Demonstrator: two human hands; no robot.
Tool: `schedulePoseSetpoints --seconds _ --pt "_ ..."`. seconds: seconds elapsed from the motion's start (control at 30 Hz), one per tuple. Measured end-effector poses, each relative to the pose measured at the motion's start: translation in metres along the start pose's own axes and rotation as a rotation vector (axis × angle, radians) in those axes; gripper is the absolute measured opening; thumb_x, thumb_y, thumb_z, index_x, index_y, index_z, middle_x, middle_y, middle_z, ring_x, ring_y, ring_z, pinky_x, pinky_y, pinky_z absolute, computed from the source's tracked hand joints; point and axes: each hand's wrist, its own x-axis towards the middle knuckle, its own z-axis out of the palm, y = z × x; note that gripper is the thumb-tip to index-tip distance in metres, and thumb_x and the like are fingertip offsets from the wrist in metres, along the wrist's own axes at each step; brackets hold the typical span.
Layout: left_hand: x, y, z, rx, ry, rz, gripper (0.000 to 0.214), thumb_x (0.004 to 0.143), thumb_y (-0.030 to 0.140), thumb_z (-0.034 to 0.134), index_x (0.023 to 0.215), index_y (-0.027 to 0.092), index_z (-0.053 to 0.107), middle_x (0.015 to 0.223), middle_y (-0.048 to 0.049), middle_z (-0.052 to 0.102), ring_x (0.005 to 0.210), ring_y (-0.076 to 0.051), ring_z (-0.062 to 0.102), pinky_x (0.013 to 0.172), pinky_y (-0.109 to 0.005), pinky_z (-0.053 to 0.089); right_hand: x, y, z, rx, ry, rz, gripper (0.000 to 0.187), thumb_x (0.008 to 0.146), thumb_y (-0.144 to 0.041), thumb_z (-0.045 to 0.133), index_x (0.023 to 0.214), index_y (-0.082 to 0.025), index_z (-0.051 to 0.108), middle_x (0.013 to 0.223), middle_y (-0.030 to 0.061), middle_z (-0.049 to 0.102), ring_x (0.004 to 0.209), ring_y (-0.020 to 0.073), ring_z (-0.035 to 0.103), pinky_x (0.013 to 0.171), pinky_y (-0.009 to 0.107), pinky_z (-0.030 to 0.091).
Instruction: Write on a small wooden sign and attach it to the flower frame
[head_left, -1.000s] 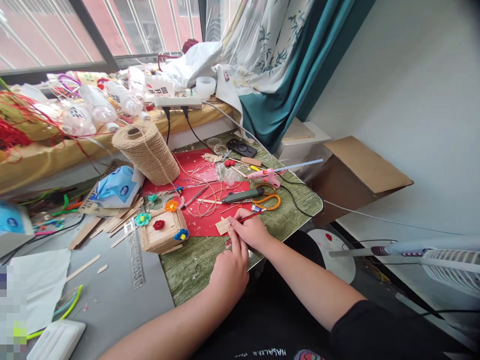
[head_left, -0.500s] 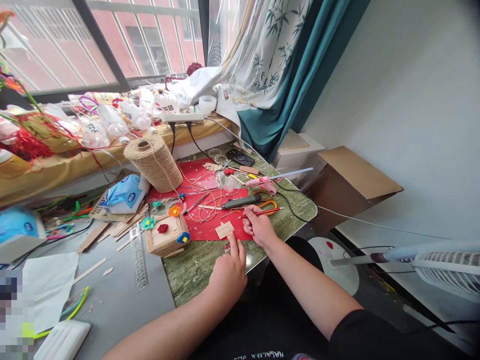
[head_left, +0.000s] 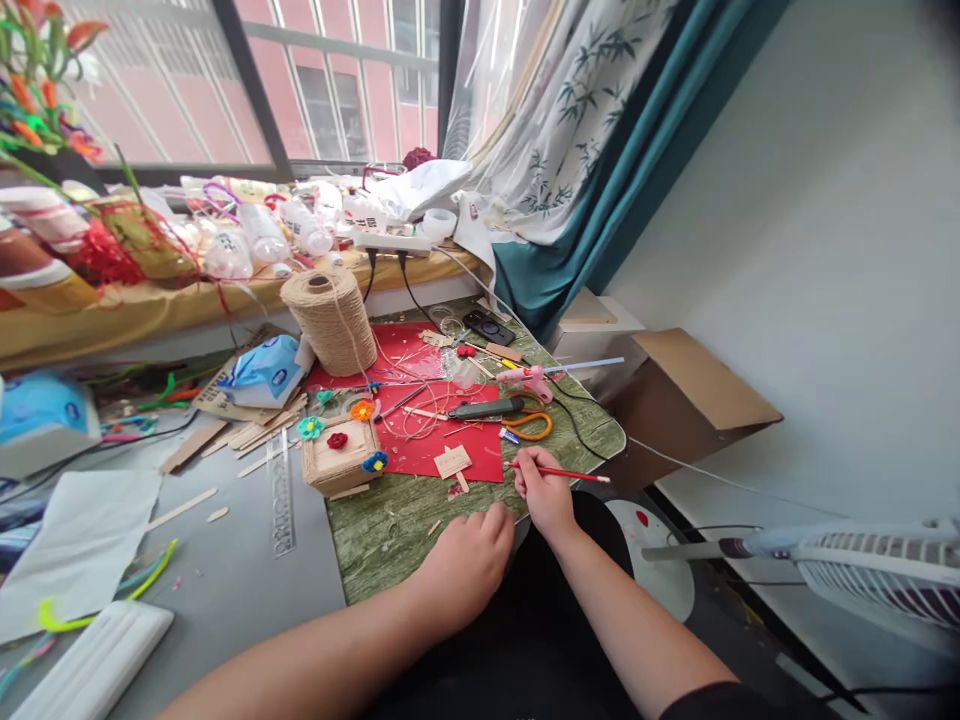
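1. Pinching a slim red pencil [head_left: 576, 474] between thumb and fingers, the person's right hand [head_left: 547, 499] is at the near edge of the worktop [head_left: 390, 530]. The pencil is almost level, its pale end sticking out to the right.
2. The left hand [head_left: 466, 565] shows its back, with fingers curled and pressed together, close to the same edge. Its palm is hidden, so whether it holds anything cannot be told.
3. A small, pale wooden sign [head_left: 452, 462] on a short stick lies just beyond the left hand and to the left of the right hand, touching neither. Its board is on a red sheet [head_left: 409, 455], near the front, and the stick points toward the person. Marks on the board are too small to read.
4. Left of the sign is a twine-wrapped box [head_left: 324, 477] decorated with small, brightly coloured flowers; a large spool of twine [head_left: 341, 325] stands behind it.
5. Beyond the sign and the right hand lie a grey-green tool [head_left: 484, 410], orange-handled scissors [head_left: 525, 438] and a pink glue gun [head_left: 534, 383]. A dark phone [head_left: 489, 328] lies farther back.
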Motion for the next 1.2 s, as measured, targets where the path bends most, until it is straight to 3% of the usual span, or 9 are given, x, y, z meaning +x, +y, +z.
schedulePoseSetpoints --seconds 0.1,0.2,0.37,0.47,0.53,0.73,0.9,1.07,1.2 --pt "-0.002 -0.004 -0.004 -0.121 0.017 0.211 0.014 0.099 0.024 0.053 0.107 0.019 0.064 0.103 -0.0074 0.069 0.084 -0.021 0.065 0.072 -0.034 0.053 -0.003 -0.001 -0.01 -0.08 -0.057 0.025 0.034 0.093 -0.054 0.069 0.082 -0.023 0.061 0.059 -0.0056 0.048 0.047 0.01 0.04 0.042 0.023 0.03" --pt "-0.002 -0.007 0.001 -0.18 0.042 0.208 0.015 0.103 0.03 0.051 0.099 0.021 0.062 0.092 -0.0039 0.068 0.079 -0.02 0.066 0.068 -0.033 0.051 0.002 0.001 -0.008 -0.152 -0.105 0.047 0.03 0.091 -0.052 0.071 0.092 -0.023 0.063 0.067 -0.0042 0.055 0.05 0.0109 0.047 0.045 0.023 0.038" --pt "-0.002 -0.007 0.007 -0.136 0.124 0.069 0.02 0.103 0.033 0.052 0.1 0.017 0.064 0.092 -0.0084 0.069 0.085 -0.023 0.066 0.073 -0.035 0.049 0.005 0.004 -0.004 -0.277 -0.158 0.06 0.034 0.09 -0.054 0.07 0.099 -0.021 0.068 0.073 -0.0003 0.062 0.055 0.0126 0.053 0.047 0.024 0.043" --pt "-0.001 -0.008 0.01 -0.076 0.127 -0.111 0.034 0.092 0.047 0.068 0.099 0.014 0.068 0.094 -0.0121 0.07 0.091 -0.029 0.066 0.092 -0.048 0.048 0.005 0.002 -0.005 -0.331 -0.181 0.054 0.035 0.091 -0.055 0.07 0.099 -0.021 0.066 0.066 -0.0031 0.057 0.051 0.0122 0.05 0.046 0.024 0.042" --pt "0.0 -0.012 0.013 -0.074 0.103 -0.153 0.044 0.085 0.055 0.074 0.1 0.013 0.07 0.091 -0.0114 0.072 0.088 -0.029 0.068 0.106 -0.058 0.04 0.007 -0.001 -0.002 -0.357 -0.203 0.044 0.034 0.091 -0.054 0.07 0.1 -0.022 0.067 0.069 -0.0021 0.06 0.052 0.0125 0.052 0.048 0.025 0.043" --pt "0.005 -0.026 0.028 -0.104 0.136 -0.084 0.022 0.087 0.037 0.071 0.092 0.016 0.073 0.08 -0.007 0.074 0.071 -0.024 0.069 0.123 -0.062 0.017 0.024 -0.006 0.025 -0.386 -0.264 -0.001 0.031 0.091 -0.054 0.07 0.098 -0.024 0.067 0.079 0.001 0.066 0.064 0.0165 0.06 0.061 0.029 0.052" --pt "0.006 -0.031 0.028 -0.167 0.144 -0.054 0.019 0.085 0.038 0.071 0.088 0.019 0.074 0.079 -0.0059 0.075 0.074 -0.025 0.069 0.125 -0.061 0.018 0.027 0.007 0.042 -0.399 -0.303 -0.013 0.034 0.091 -0.058 0.067 0.091 -0.024 0.064 0.077 0.0019 0.066 0.066 0.0185 0.061 0.062 0.031 0.053" --pt "0.007 -0.033 0.028 -0.167 0.166 -0.053 0.021 0.085 0.04 0.07 0.085 0.019 0.075 0.076 -0.0052 0.075 0.073 -0.025 0.069 0.128 -0.061 0.014 0.025 0.011 0.041 -0.422 -0.322 -0.025 0.034 0.09 -0.056 0.071 0.089 -0.023 0.063 0.078 0.0018 0.064 0.067 0.0177 0.058 0.062 0.03 0.05" --pt "0.009 -0.034 0.031 -0.207 0.155 -0.049 0.021 0.085 0.041 0.07 0.088 0.021 0.076 0.078 -0.0046 0.076 0.075 -0.025 0.068 0.128 -0.06 0.014 0.027 0.012 0.039 -0.399 -0.303 -0.002 0.04 0.097 -0.062 0.058 0.084 -0.024 0.058 0.068 -0.0017 0.057 0.058 0.0155 0.052 0.055 0.028 0.046"
